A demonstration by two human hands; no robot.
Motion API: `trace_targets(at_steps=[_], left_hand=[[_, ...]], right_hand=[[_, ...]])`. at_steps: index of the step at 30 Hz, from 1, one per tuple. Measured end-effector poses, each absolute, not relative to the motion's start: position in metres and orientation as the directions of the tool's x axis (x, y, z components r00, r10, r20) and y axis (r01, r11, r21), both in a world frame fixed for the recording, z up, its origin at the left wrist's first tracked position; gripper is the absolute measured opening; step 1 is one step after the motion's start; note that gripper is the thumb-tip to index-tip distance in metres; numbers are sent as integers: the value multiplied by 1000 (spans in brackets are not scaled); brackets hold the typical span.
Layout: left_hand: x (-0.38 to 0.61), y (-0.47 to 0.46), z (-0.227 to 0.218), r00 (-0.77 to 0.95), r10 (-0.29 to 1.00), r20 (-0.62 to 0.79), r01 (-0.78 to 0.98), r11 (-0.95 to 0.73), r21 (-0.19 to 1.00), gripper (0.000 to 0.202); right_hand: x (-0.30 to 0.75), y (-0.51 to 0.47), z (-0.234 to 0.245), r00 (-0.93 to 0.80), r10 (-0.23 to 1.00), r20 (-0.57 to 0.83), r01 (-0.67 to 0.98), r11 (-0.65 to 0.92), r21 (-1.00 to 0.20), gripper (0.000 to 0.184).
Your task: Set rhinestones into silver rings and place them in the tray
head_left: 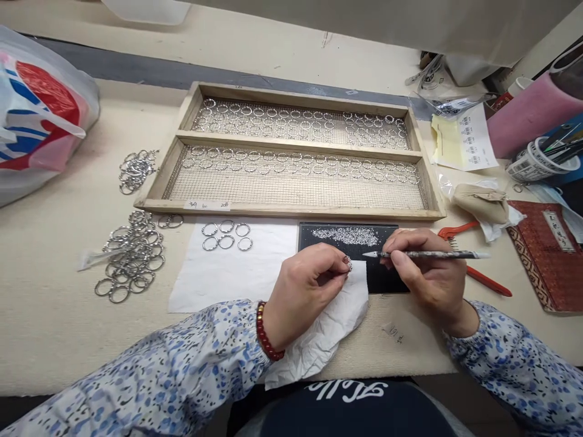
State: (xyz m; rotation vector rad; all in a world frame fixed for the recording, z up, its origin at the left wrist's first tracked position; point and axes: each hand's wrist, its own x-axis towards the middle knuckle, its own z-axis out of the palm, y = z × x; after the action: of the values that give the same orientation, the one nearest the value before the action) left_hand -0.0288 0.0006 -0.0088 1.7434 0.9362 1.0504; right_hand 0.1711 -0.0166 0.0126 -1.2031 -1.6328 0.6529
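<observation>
My left hand pinches a small silver ring between thumb and fingertips, above a crumpled white tissue. In my right hand is a slim pen-like tool, held like a pencil, its pale pointed tip a short way right of the ring. Behind both hands lies a black ridged tray, partly covered by them, with tiny sparkling stones spread over its far part. Several silver rings rest in two rows on a white paper sheet to the left.
A wooden frame with wire mesh holds rows of rings at the back. Loose rings are heaped at left, near a plastic bag. Red-handled pliers, a red booklet and a tub of tools stand right.
</observation>
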Motion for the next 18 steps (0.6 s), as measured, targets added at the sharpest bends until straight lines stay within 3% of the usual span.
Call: trace_targets(at_steps=[4, 18], left_hand=[[-28, 1, -10, 358, 888, 290, 171, -368, 914, 16], [-29, 1, -11, 362, 882, 302, 170, -380, 909, 18]], right_hand=[[165, -20, 14, -147, 910, 388, 257, 414, -873, 12], [166, -21, 11, -173, 907, 383, 278, 418, -865, 15]])
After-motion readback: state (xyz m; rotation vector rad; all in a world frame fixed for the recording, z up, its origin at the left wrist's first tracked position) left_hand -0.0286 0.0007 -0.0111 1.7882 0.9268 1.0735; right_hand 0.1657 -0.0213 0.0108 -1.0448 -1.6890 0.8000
